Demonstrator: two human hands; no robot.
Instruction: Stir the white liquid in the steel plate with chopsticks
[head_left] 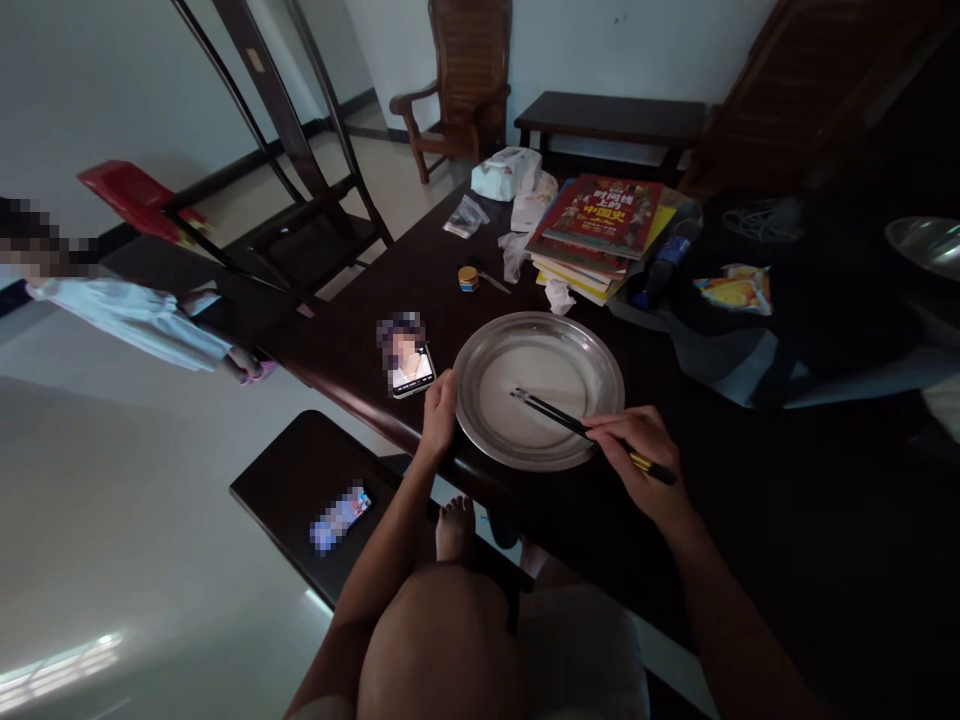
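Note:
A round metal basin [611, 385] rests on the dark table near its front edge, with a whitish liquid or batter [517, 385] in its bottom. My left hand [439, 410] grips the basin's left rim, fingers closed round the edge. In my right hand [641, 460] is a pair of black chopsticks [555, 412] with gold bands near the top. Their tips reach into the whitish contents near the basin's middle. Just left of the basin, a lit phone [412, 375] stands propped on the table.
Behind the basin lie stacked books [600, 220], a crumpled tissue [559, 297], a small jar [468, 279], scissors [491, 278] and a bottle [671, 255]. Another phone [341, 518] lies on the bench [300, 450]. A person in a light garment [135, 315] is at the left.

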